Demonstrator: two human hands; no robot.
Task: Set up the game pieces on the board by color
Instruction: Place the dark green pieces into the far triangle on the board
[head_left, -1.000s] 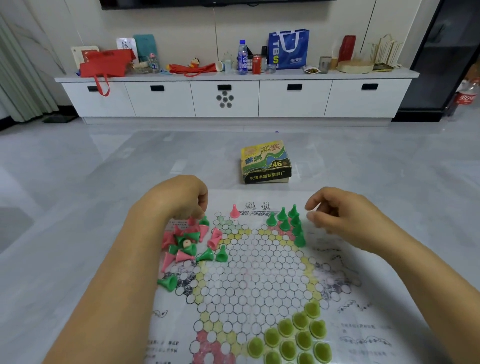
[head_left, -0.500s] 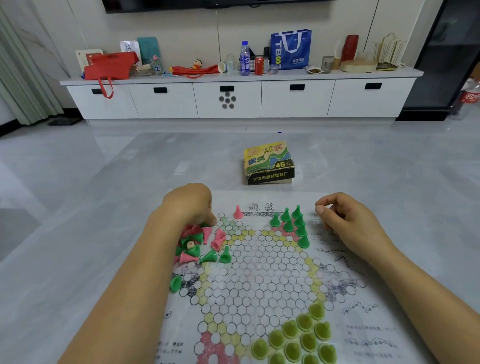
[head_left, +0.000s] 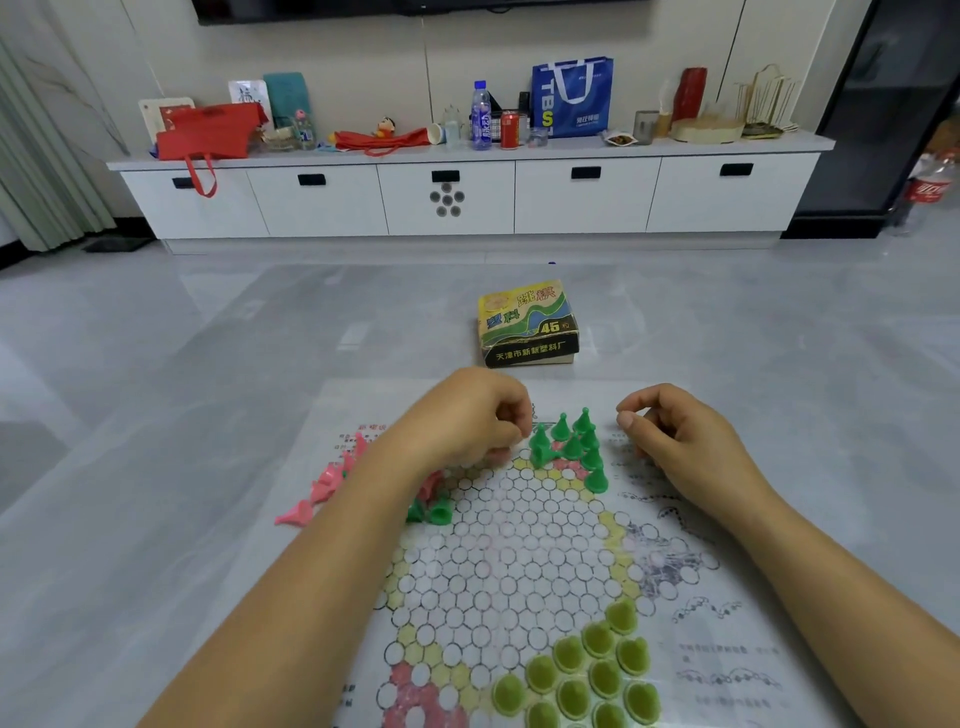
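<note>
Reaching left hand (head_left: 467, 418): fingers curled under, their tips right up against the leftmost of the dark green cones (head_left: 571, 447). Whether they actually pinch that cone I cannot tell from here.
Dark green cones: standing upright in a tight cluster on the far point of the board (head_left: 519, 551), between the two hands.
Right hand (head_left: 691, 447): just right of the cluster and apart from it, fingers curled in, thumb tip against the forefinger (no piece shows there).
Board: a paper sheet lying flat on the grey floor (head_left: 156, 467).
Pink cones (head_left: 324, 480): toppled at the board's left edge, beside the left forearm.
Light green pieces (head_left: 587, 670): filling the near right point.
Box (head_left: 527, 325): on the floor just beyond the board.
</note>
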